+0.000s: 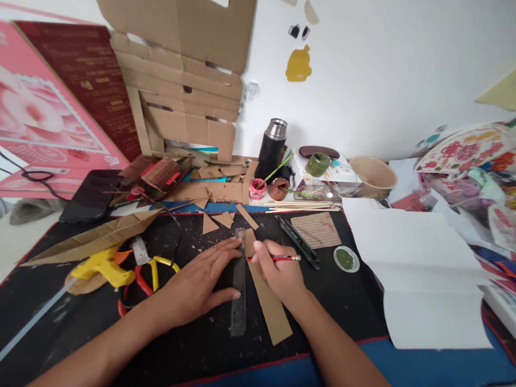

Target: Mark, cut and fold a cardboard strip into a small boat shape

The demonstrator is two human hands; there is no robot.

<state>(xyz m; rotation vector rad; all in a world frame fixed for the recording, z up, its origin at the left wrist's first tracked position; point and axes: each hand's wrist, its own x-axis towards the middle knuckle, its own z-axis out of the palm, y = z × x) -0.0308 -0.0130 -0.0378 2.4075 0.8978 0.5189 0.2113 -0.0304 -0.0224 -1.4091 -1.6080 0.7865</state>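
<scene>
One long tan cardboard strip (272, 312) could skid: the right hand (282, 274) pinches a slim red pencil (285, 258), the left hand (199, 285), fingers spread, presses only the clear ruler (238, 320) at nine o'clock.

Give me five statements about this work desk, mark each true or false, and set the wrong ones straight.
1. The right hand holds a red pencil. True.
2. The left hand is wrapped around a paintbrush. False: it rests on the ruler.
3. The utility knife lies next to a piece of corrugated cardboard. True.
4. The black thermos lies on its side. False: it stands upright.
5. The yellow glue gun lies to the right of the long cardboard strip. False: it lies to the left of it.
</scene>
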